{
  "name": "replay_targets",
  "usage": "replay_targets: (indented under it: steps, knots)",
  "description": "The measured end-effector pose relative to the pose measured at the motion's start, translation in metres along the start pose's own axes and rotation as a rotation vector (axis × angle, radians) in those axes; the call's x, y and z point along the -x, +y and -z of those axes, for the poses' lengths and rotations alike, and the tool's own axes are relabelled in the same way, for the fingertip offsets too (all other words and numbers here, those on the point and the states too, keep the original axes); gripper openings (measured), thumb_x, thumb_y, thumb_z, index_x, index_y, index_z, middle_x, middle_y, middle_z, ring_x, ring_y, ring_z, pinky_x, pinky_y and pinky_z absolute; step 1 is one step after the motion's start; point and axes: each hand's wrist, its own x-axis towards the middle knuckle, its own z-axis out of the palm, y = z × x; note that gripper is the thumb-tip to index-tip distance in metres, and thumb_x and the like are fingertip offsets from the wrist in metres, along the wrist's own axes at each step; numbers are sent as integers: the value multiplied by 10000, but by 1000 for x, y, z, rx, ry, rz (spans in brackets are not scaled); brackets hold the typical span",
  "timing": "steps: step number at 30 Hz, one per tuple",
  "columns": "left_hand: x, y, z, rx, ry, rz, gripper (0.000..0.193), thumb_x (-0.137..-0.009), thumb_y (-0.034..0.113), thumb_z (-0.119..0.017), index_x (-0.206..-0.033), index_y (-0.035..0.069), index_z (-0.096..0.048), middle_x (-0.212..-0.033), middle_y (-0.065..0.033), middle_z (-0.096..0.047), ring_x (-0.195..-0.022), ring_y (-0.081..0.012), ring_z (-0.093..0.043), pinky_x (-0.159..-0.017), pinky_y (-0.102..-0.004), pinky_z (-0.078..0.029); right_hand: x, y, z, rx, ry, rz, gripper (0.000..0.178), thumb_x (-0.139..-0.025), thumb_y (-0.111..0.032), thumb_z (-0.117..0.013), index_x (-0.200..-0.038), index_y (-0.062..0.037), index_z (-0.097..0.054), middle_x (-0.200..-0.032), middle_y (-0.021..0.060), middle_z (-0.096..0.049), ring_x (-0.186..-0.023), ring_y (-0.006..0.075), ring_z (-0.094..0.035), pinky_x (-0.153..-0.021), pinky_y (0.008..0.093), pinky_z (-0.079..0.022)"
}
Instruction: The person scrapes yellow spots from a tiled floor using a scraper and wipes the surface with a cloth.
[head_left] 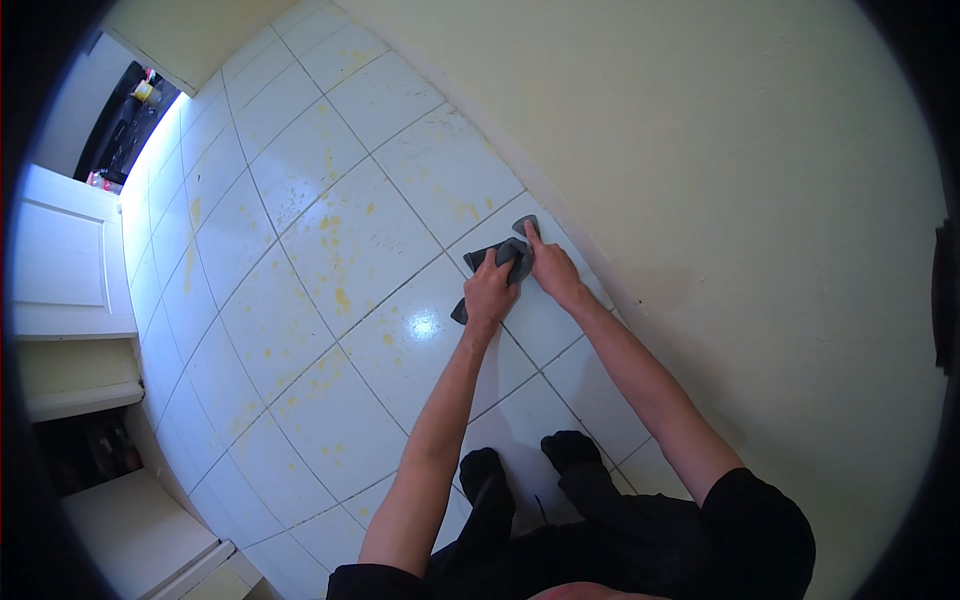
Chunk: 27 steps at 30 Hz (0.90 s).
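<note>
The left hand [488, 292] is closed round the dark grey cloth [516, 262] bunched beneath it, the right hand [554, 268] touches its far end, grip unclear, and tucking in loose corners would likely press it flatter on the tiled floor [395, 215]

Head view, one: fisheye, head-worn, left of a side-by-side pair. Faces steeply down at the tiled floor [300, 370]; left hand [490, 292] and right hand [554, 270] at arm's length, near mid-frame; wall [720, 200] along the right.
</note>
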Motion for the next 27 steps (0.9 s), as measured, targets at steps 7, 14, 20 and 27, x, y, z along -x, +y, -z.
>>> replay_targets:
  steps: [7,14,20,27]
  knots:
    - [0,0,4,60,-40,50,338,-712,109,-686,-1049,137,-696,-1110,-101,-592,-914,-307,-659,-706,-435,-549,31,17,4,-317,190,67,571,-972,-146,-512,-1502,-67,-314,-808,291,-652,-771,453,-654,-685,498,-515]
    - [-7,-33,22,874,-239,495,310,-930,238,-590,-1159,39,-657,-1103,-87,-687,-930,-224,-676,-805,-375,-544,83,0,25,-479,73,173,465,-959,-186,-584,-1384,-28,-476,-827,254,-669,-751,409,-672,-638,411,-502]
    - [-11,-28,63,1423,-265,756,443,-968,339,-550,-1194,-39,-602,-1043,-116,-692,-907,-194,-675,-821,-322,-543,79,-25,37,-501,27,323,342,-962,-248,-585,-1216,-19,-602,-773,212,-669,-696,385,-658,-635,420,-512]
    - [-24,-51,125,881,231,535,341,-934,249,-614,-1144,-16,-650,-970,-82,-685,-861,-172,-632,-770,-301,-495,117,-19,19,-465,-148,235,368,-954,-280,-595,-1207,-14,-613,-780,221,-664,-714,400,-649,-665,416,-514]
